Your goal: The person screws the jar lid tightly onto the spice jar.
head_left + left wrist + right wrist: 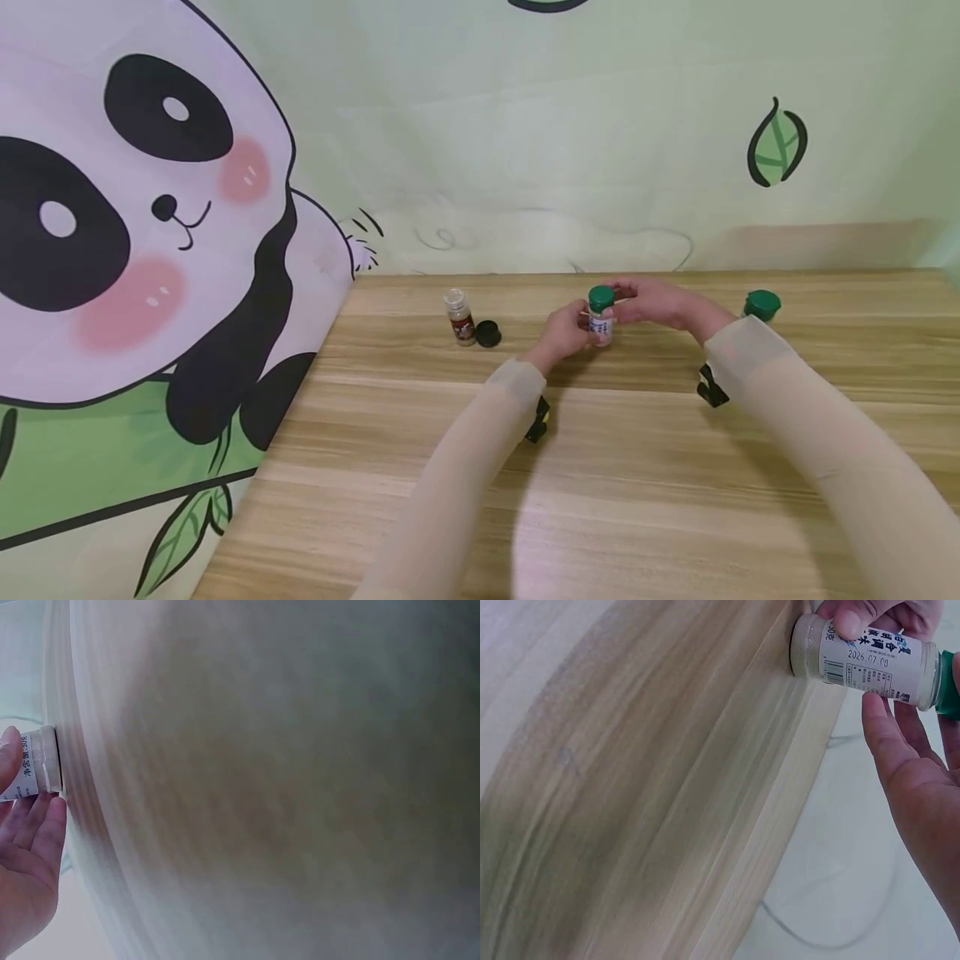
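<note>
A person in pale beige sleeves is working at a light wooden table (600,500) set against a green cloth backdrop with a cartoon panda (112,233) printed on it. Both hands are meeting near the far middle of the table over a small clear spice jar with a white label and green cap (601,317), which is standing upright with its base on or just above the tabletop; I cannot tell which. The left hand (564,332) is gripping the jar's body, thumb and fingers curled round the label. The right hand (651,302) is arching over from the right, fingers reaching to the green cap; from the right wrist view its fingers (900,757) are lying fairly straight alongside the jar and cap, and I cannot tell whether they are actually pinching it. To the left, well apart, a second small clear jar with brown contents (459,317) is standing uncapped, a round black cap (488,333) lying just beside it. Behind the right forearm, a third green-capped jar (762,305) is partly showing.
</note>
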A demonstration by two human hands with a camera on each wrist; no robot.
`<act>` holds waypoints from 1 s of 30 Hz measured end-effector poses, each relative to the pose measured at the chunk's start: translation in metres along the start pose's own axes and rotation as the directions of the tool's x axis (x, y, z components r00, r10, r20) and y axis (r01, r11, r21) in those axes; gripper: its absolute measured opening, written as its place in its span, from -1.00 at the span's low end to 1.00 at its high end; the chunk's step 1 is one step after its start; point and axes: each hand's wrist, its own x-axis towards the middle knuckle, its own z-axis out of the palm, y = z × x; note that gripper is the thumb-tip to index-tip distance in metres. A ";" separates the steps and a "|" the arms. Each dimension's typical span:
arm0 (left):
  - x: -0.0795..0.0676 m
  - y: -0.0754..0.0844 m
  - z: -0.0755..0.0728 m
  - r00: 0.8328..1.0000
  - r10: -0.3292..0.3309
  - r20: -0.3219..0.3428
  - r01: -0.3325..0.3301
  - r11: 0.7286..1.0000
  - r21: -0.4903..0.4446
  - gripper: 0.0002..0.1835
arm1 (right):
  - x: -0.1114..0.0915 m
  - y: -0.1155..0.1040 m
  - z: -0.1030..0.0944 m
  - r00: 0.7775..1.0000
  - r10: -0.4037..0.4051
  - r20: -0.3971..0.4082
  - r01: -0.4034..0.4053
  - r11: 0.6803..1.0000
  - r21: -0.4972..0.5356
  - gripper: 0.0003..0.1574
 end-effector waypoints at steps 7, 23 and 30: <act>0.000 0.001 -0.001 1.000 0.010 0.006 -0.010 1.000 0.014 -0.60 | 0.001 0.001 0.006 0.997 -0.011 -0.077 0.010 1.000 -0.018 -0.35; -0.001 0.001 -0.001 1.000 0.005 0.015 -0.006 1.000 0.004 -0.61 | 0.000 0.001 0.018 0.979 -0.043 -0.199 0.039 0.999 -0.021 -0.41; 0.000 0.000 -0.001 1.000 0.003 0.018 -0.003 1.000 0.001 -0.63 | 0.000 0.001 0.023 0.969 -0.054 -0.239 0.048 0.998 -0.030 -0.41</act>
